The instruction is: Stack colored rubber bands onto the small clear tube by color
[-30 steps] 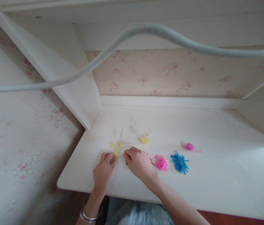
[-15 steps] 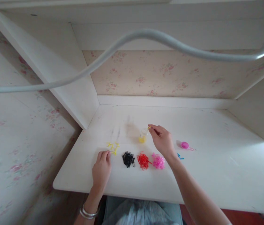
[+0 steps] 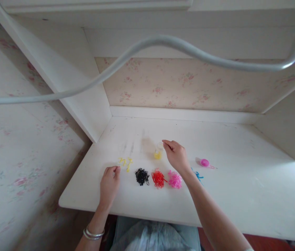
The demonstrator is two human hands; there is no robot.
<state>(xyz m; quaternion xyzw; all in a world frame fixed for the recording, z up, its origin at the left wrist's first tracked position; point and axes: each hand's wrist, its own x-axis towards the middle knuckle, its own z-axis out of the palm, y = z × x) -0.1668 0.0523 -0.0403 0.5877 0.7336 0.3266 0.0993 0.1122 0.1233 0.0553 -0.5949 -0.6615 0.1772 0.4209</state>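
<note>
My right hand (image 3: 176, 153) is closed in a pinch, its fingertips at the mouth of a small clear container (image 3: 159, 146). What sits between the fingertips is too small to make out. Yellow rubber bands (image 3: 157, 155) lie in the bottom of that container. Over on the left, my left hand (image 3: 110, 183) is also closed, thumb against fingers, and I cannot make out anything in it. Its fingertips are just short of some loose yellow bands (image 3: 128, 164) scattered on the white desk (image 3: 89, 188).
A row of small-band piles runs along the desk: black (image 3: 142, 176), red (image 3: 159, 178), pink (image 3: 175, 179) and blue (image 3: 198, 175), the last partly behind my right forearm. A pink lid (image 3: 204, 162) lies to the right. A grey tube (image 3: 160, 40) crosses overhead.
My right hand has shifted slightly left over the container, and the yellow band seen in its fingertips no longer shows. The left hand has drawn back a little from the loose yellow bands.
</note>
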